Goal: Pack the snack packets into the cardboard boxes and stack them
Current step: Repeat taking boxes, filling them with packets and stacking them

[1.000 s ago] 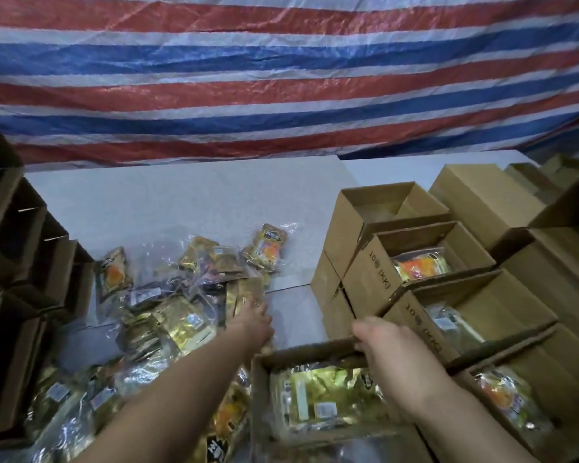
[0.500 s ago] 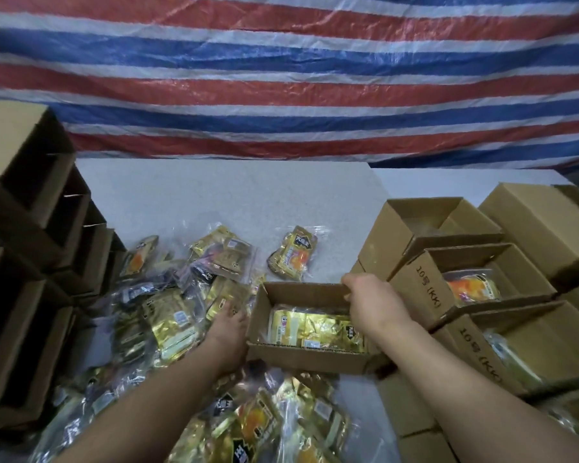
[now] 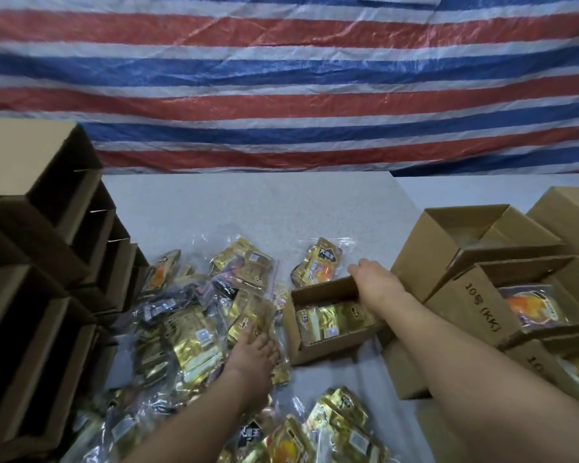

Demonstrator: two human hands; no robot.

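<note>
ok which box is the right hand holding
The small open box in the middle, gold packets inside; right hand grips its far right corner.

An open cardboard box [image 3: 328,324] sits at the centre of the table [image 3: 248,208], a snack packet [image 3: 331,317] lying in it. Left of it spreads a pile of snack packets [image 3: 194,329]; more packets [image 3: 335,426] lie nearer. One lone packet [image 3: 318,264] lies just behind the box. Empty boxes [image 3: 47,255] are stacked at far left (openings facing right). Packed boxes [image 3: 502,295] crowd the right, a tarpaulin [image 3: 281,78] hanging behind.
</note>
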